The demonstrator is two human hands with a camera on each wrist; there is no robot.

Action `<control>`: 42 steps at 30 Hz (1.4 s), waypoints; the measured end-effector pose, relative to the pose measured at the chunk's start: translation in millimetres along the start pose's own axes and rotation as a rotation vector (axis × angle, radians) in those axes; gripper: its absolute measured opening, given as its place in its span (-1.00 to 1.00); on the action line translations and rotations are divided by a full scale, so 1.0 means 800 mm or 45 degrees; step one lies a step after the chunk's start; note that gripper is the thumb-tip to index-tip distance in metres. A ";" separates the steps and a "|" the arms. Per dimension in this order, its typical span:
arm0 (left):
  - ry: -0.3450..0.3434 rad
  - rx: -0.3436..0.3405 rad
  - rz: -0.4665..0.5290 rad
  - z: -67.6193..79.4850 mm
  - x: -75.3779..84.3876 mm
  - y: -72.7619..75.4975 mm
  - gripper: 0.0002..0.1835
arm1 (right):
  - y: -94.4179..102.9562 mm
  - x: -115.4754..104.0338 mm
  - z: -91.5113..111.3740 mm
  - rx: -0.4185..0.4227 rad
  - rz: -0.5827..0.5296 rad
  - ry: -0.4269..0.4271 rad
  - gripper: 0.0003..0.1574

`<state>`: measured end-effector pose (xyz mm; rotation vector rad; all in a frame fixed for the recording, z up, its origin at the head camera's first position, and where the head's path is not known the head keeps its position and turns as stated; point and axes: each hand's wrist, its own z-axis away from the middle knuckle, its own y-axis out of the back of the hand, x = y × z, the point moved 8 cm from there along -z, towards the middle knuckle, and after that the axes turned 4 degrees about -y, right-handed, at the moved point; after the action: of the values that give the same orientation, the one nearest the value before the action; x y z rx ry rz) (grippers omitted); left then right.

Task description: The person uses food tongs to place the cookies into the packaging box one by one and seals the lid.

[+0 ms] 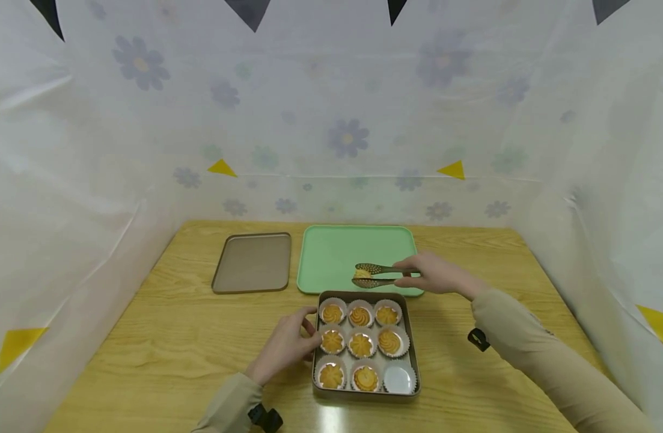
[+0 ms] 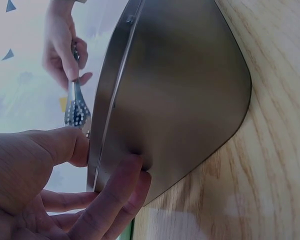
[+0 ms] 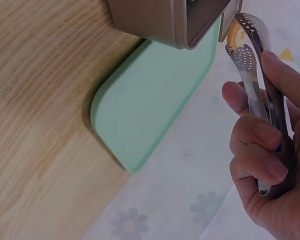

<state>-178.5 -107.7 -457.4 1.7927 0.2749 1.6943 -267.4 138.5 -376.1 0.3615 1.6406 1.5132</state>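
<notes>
My right hand holds metal tongs with perforated ends, which pinch a golden piped cookie over the green tray. In front of that tray stands a deep brown baking pan, its cookies sitting in white paper cups in rows. One paper cup, at the pan's near right corner, has no cookie in it. At the pan's left side, my left hand grips the wall, thumb at the rim and fingers against the outside.
A flat brown tray lies left of the green one on the wooden table. White sheeting with a flower print encloses the table at the back and both sides.
</notes>
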 end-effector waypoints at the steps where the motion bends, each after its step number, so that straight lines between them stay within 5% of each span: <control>1: 0.001 0.000 -0.005 0.000 0.000 0.000 -0.31 | 0.000 -0.001 0.006 -0.012 0.002 0.018 -0.43; 16: 0.001 0.001 0.008 0.001 0.000 0.000 -0.32 | 0.000 -0.017 0.069 -0.222 0.048 0.126 -0.46; 30: 0.016 -0.004 0.016 0.002 -0.003 0.002 -0.32 | -0.013 -0.033 0.073 -0.405 0.023 0.111 -0.58; 42: 0.000 -0.002 -0.012 0.001 -0.002 0.002 -0.32 | -0.025 -0.048 0.072 -0.512 0.201 0.015 -0.55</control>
<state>-178.3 -110.1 -457.9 1.7873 0.2812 1.6881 -195.7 145.4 -374.2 0.2640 1.2977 1.9190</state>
